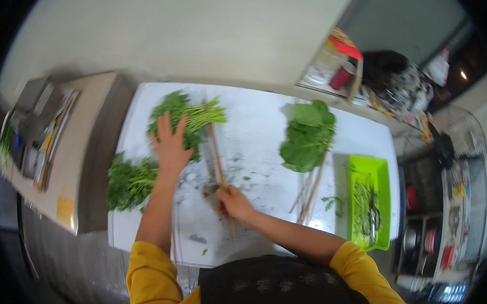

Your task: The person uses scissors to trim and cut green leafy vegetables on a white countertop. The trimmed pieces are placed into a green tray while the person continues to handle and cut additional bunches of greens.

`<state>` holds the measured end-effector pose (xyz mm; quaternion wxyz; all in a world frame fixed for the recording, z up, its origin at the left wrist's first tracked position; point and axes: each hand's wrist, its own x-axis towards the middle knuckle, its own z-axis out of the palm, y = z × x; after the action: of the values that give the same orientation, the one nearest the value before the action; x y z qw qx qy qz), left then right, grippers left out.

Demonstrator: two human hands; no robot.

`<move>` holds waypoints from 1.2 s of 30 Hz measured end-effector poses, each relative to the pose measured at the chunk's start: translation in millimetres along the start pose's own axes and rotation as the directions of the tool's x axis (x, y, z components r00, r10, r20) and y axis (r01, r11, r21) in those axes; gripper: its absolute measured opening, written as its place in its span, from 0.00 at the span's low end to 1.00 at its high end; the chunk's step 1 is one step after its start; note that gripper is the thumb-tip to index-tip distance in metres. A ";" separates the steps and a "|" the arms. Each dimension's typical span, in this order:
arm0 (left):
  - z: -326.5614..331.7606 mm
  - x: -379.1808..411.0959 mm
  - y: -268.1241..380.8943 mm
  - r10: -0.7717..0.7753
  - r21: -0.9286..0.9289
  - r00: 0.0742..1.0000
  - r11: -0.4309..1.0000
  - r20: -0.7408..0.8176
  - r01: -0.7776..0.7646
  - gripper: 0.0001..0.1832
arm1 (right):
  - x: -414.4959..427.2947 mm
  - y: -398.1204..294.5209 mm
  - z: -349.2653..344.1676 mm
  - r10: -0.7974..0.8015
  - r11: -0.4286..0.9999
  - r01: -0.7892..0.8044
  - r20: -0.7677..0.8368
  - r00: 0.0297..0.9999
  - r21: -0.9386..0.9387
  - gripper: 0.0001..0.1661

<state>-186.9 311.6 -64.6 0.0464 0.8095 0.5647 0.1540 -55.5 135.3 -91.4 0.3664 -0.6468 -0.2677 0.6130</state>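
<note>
My left hand [170,146] is spread flat over a bunch of leafy green herbs [174,108], its fingers apart; I cannot tell how firmly it touches the leaves. The pale cut stems [207,114] of that bunch point right. Around the lower end of a thin wooden stick [215,151], my right hand [234,202] is closed. The stick runs away from me, and its far part passes beneath the stems. A second herb bunch [132,184] lies left of my left forearm. Dark specks of dirt [236,165] and leaf scraps are scattered near the stick.
On the white table [253,109] there is also a pile of broad round leaves [309,135], with thin sticks [313,193] below it. A lime-green plastic basin [360,245] at the right holds trimmings and black-handled scissors [372,219]. A cabinet [96,131] stands left; a wall rises behind.
</note>
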 end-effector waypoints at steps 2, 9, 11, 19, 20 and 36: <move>4.9 -2.1 -6.4 -0.002 -0.021 1.000 1.000 0.004 0.002 0.56 | -0.7 13.9 -11.4 -0.274 0.909 0.236 -0.066 0.959 -0.343 0.24; -19.0 -34.6 28.6 -0.018 -0.124 0.965 0.992 -0.261 -0.014 0.45 | -44.9 32.5 -143.5 -0.790 0.593 0.408 -0.402 0.464 -0.694 0.26; -18.9 -60.7 50.0 -0.006 -0.249 0.909 0.963 -0.416 -0.108 0.39 | -65.4 41.5 -189.6 -0.822 0.529 0.145 -0.464 0.330 -0.836 0.28; 23.5 -194.2 202.2 0.376 -0.675 0.907 0.720 0.188 -0.159 0.23 | -54.5 48.1 -231.8 -0.607 0.601 -0.225 -0.621 0.496 -0.767 0.30; 20.9 -205.6 211.6 0.405 -0.668 0.883 0.728 0.239 -0.153 0.24 | -50.4 45.6 -233.3 -0.632 0.566 -0.234 -0.599 0.491 -0.790 0.22; 9.7 -239.2 272.7 0.153 -0.733 0.924 0.660 0.350 0.168 0.25 | -38.1 34.5 -231.4 -0.471 0.827 0.547 -0.692 0.547 -0.131 0.17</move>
<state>-13.9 -7.2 -53.0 0.4859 0.7287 0.4335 0.2122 165.8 50.9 -101.0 0.6328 -0.7035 -0.2532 0.2012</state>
